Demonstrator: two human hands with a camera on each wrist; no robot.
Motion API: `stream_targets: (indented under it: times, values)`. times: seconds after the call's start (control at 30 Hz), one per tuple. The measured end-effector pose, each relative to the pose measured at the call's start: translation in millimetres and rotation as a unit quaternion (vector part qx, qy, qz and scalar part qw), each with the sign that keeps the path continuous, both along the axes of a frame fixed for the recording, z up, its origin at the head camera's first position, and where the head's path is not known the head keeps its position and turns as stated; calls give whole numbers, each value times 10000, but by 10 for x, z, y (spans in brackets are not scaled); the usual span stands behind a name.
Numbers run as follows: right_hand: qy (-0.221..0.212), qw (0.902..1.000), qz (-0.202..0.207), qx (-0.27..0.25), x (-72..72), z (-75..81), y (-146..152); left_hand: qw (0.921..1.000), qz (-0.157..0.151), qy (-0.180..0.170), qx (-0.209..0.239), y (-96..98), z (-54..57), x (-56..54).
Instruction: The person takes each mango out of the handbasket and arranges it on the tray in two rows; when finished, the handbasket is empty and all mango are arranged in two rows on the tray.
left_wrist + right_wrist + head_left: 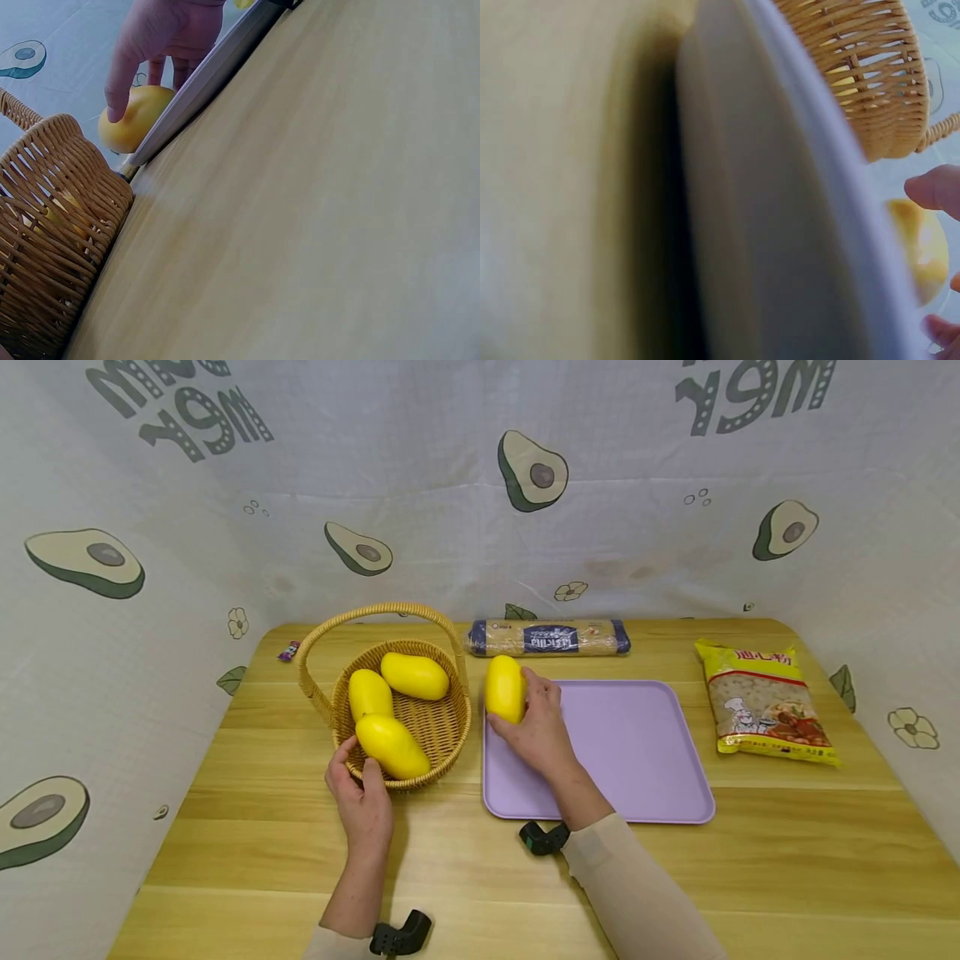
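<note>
My right hand (536, 722) grips a yellow mango (505, 689) between thumb and fingers, over the left edge of a lilac tray (630, 752). In the left wrist view this mango (139, 120) appears beyond the tray's raised edge, beneath the right hand. My left hand (363, 810) holds the near-left rim of a wicker basket (457, 727), its fingertips close to the nearest mango (392, 747). Two more mangoes lie in the basket, one at the left (370, 693) and one at the back (415, 677). Most of the left hand is outside its own wrist view.
Behind the tray lies a long noodle pack (551, 637). A yellow food bag (768, 706) lies at the right of the wooden table (247, 827). One small purple packet (288, 651) sits by the back left edge. The basket's tall arched handle (382, 608) stands upright.
</note>
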State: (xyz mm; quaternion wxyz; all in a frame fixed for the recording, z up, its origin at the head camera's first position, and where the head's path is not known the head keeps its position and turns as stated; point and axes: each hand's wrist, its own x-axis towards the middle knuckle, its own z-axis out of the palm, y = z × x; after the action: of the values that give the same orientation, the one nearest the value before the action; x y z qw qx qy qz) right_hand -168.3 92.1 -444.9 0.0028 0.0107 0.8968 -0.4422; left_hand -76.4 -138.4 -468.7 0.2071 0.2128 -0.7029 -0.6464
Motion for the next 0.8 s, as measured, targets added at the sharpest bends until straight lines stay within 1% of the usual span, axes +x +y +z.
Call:
stream_targets:
  times: [0.1, 0.2, 0.3, 0.43, 0.5, 0.6, 0.67, 0.8]
  values:
    - [-95, 9999, -25, 60, -8, 27, 31, 10000, -11, -18, 7, -5, 1, 8]
    - [-172, 9997, -65, 147, -8, 86, 77, 10000, 6, -39, -15, -5, -1, 11]
    - [-94, 9996, -67, 242, 15, 191, 132, 10000, 29, -44, -54, 3, 2, 9]
    - [46, 9991, 81, 411, 105, 338, 195, 9999, 57, -46, -87, 16, 3, 8]
    - [106, 9981, 258, 543, 166, 382, 216, 9999, 68, -35, -95, 17, 0, 6]
    - [247, 9947, 663, 751, 274, 406, 232, 9999, 91, 2, -110, 11, -3, 2]
    - [401, 9905, 952, 912, 362, 405, 227, 9999, 96, 22, -134, 4, -4, -1]
    - [790, 9786, 1545, 1104, 565, 386, 140, 9998, 86, 19, -178, -1, 2, -2]
